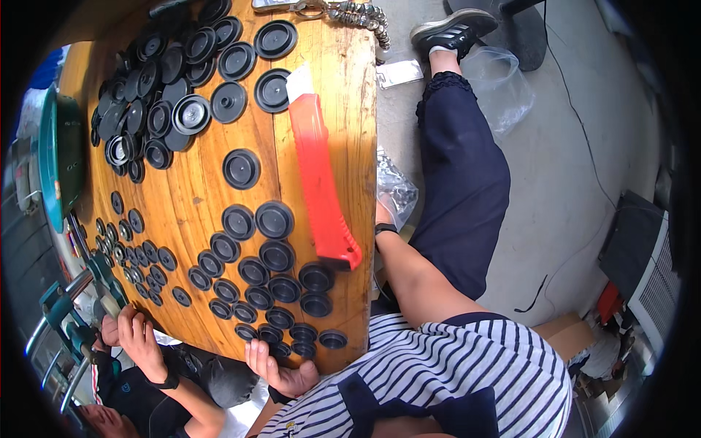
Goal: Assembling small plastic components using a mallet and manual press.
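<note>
My left hand (281, 371) rests at the near edge of the wooden table (332, 160), its fingers straight and the thumb apart. Its fingertips touch or lie beside small black round caps (269, 333); nothing shows in its grasp. Below the table's right edge, my right hand (384, 212) is at a clear plastic bag (398, 191) with small things in it. Table and bag hide its fingers, so I cannot see whether it grips the bag. Between the loose caps and the right edge lies a red utility knife (321, 179).
Larger black caps (157, 91) are heaped at the far left, smaller ones (150, 252) toward the left edge. A metal-bead chain (358, 14) hangs at the far corner. Another person's hands (139, 339) work beside a green hand press (69, 314). An empty-looking clear bag (500, 87) lies on the floor.
</note>
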Demonstrator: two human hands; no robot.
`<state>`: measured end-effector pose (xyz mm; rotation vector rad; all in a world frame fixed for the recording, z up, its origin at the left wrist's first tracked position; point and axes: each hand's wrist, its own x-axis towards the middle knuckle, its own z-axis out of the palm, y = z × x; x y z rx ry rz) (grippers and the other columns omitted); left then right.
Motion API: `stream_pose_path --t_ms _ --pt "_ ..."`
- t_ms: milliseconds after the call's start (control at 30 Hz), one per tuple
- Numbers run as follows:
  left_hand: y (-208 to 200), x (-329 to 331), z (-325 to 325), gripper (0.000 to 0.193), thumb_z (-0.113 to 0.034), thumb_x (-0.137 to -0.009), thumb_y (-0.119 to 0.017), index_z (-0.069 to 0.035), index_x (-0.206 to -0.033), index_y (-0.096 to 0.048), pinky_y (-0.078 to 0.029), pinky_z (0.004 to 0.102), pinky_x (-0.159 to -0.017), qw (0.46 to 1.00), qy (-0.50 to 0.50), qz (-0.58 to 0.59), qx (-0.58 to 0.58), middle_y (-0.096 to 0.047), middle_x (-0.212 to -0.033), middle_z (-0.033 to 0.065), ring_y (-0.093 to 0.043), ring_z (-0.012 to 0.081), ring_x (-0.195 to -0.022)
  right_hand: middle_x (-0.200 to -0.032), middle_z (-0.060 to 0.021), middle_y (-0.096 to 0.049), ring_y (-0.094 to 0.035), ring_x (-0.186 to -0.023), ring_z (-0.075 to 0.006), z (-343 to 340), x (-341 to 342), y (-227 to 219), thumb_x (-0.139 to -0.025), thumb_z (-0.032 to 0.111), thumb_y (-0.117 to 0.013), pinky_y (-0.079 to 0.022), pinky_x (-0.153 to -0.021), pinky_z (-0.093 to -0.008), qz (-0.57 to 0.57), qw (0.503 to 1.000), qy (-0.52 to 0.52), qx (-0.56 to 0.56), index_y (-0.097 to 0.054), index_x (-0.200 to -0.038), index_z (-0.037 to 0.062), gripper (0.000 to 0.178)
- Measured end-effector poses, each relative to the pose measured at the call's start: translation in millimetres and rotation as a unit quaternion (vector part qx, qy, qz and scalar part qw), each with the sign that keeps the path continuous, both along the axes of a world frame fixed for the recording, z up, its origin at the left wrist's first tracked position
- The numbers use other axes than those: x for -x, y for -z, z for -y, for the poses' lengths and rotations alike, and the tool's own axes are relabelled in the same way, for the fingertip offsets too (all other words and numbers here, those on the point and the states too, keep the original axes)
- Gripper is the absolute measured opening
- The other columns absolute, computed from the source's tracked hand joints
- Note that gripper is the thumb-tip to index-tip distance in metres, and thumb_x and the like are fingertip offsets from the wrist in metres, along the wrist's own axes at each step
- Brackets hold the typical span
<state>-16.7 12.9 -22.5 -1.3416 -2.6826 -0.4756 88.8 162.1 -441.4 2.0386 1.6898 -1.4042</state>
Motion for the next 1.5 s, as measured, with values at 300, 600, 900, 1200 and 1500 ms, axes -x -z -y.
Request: stream_pose_path --t_ms 300,600,900,1200,1500 --pt "5 -15 22 0.061 -0.035 -0.091 -0.056 0.000 -0.137 -0.037 -0.033 0.0509 -0.105 0.987 0.042 -0.004 -0.156 -0.048 -0.133 0.0226 -0.049 0.0374 -0.120 -0.106 -0.0286 -0.064 -0.061 -0.105 -0.0415 -39 15 -100 -0.080 0.013 -0.060 -0.050 -0.088 -0.0450 0.000 0.992 -0.109 -0.068 -0.065 -0.105 -0.0034 0.031" --pt "-30 -7 32 0.053 -0.036 -0.096 -0.051 0.003 -0.131 -0.044 -0.037 0.0445 -0.104 0.918 0.066 0.301 -0.250 -0.051 -0.130 0.0222 -0.050 0.0345 -0.121 -0.087 -0.0074 -0.060 -0.052 -0.057 -0.0111 -93 6 -253 -0.094 0.018 -0.059 -0.036 -0.042 -0.0185 -0.459 0.841 0.155 0.239 -0.057 -0.108 0.0033 0.020" --pt "-41 -24 -25 0.046 -0.034 -0.105 -0.030 0.000 -0.133 -0.042 -0.035 0.0385 -0.110 0.133 0.033 0.879 -0.457 -0.046 -0.137 0.0149 -0.047 0.0247 -0.126 -0.093 -0.0083 -0.062 -0.060 -0.069 -0.0131 -24 21 -497 -0.091 0.012 -0.063 -0.046 -0.057 -0.0245 -0.534 0.751 -0.355 -0.158 -0.063 -0.099 0.0027 0.013" --pt "-27 -24 -6 0.042 -0.031 -0.104 -0.027 -0.005 -0.129 -0.047 -0.036 0.0392 -0.108 0.096 0.011 0.854 -0.511 -0.050 -0.132 0.0116 -0.047 0.0239 -0.126 -0.095 -0.0106 -0.059 -0.061 -0.088 -0.0283 25 45 -480 -0.072 0.013 -0.074 -0.050 -0.074 -0.0379 -0.465 0.530 -0.577 -0.412 -0.066 -0.101 0.0043 0.032" --pt "-22 -19 2 0.030 -0.025 -0.102 -0.045 -0.003 -0.118 -0.056 -0.051 0.0406 -0.095 0.032 -0.042 0.837 -0.544 -0.063 -0.111 0.0120 -0.062 0.0245 -0.105 -0.132 -0.0218 -0.049 -0.047 -0.122 -0.0379 -38 99 -495 -0.091 0.027 -0.061 -0.037 -0.103 -0.0446 -0.376 0.674 -0.499 -0.395 -0.052 -0.128 -0.0012 0.048"
